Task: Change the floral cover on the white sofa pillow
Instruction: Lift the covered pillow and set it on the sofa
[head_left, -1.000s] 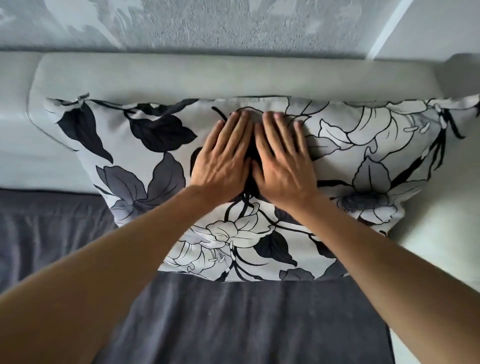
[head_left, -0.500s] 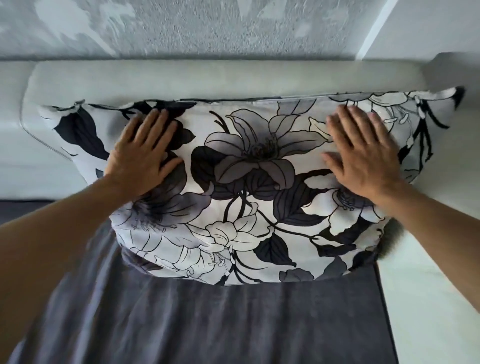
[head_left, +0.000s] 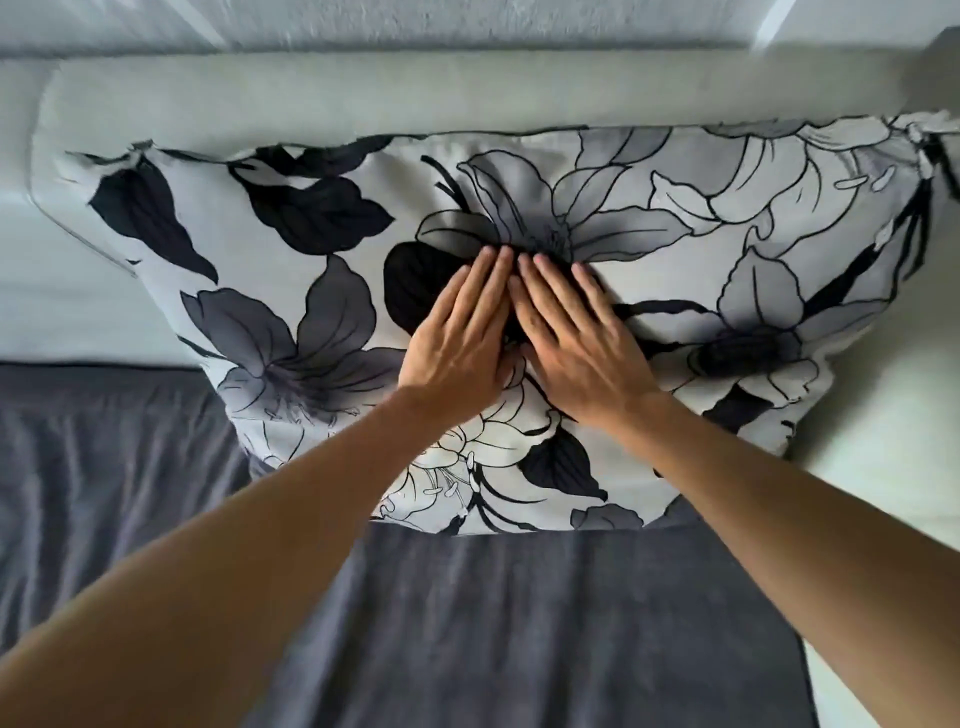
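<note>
Pale sofa back (head_left: 363, 93), textured wall (head_left: 415, 26).

left grip (head_left: 457, 338) | right grip (head_left: 576, 343) | bare forearms (no sleeves, rings or watch visible)

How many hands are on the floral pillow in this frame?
2. The left hand and right hand lie flat, side by side, on the middle of the floral pillow. None appears hidden.

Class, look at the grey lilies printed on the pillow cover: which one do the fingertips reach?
The upper-middle lily: both hands' fingertips touch its centre. The lilies lower left and right lie untouched.
</note>
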